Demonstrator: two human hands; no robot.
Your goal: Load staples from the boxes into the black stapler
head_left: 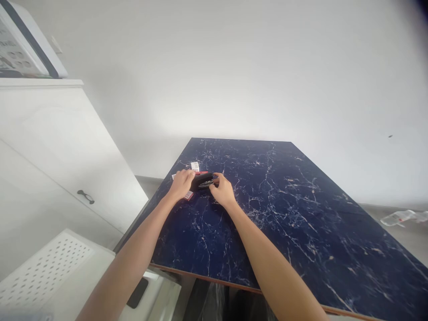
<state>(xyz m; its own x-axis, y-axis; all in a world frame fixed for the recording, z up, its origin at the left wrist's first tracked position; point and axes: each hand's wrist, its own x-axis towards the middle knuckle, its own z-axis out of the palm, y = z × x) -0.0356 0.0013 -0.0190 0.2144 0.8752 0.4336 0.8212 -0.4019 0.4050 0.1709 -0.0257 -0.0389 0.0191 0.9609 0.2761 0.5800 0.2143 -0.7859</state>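
Observation:
A small black object [203, 179], with a shiny metallic strip along its near side, lies between my hands low over the table; its exact kind is hard to make out. My left hand [183, 183] is closed over its left end. At the other end, my right hand [223, 189] grips it with curled fingers and thumb. Just behind it lies a thin red item [201, 172], beside a small white printed piece [195, 166]. A red and white packet [189, 195] pokes out below my left hand, which partly covers these things.
The dark blue marbled table [267, 200] meets a white wall [234, 80] at its far side. A white cabinet [50, 142] stands at the left, with a box [26, 44] on top. A clear plastic wrapper [399, 217] lies beyond the table's right edge.

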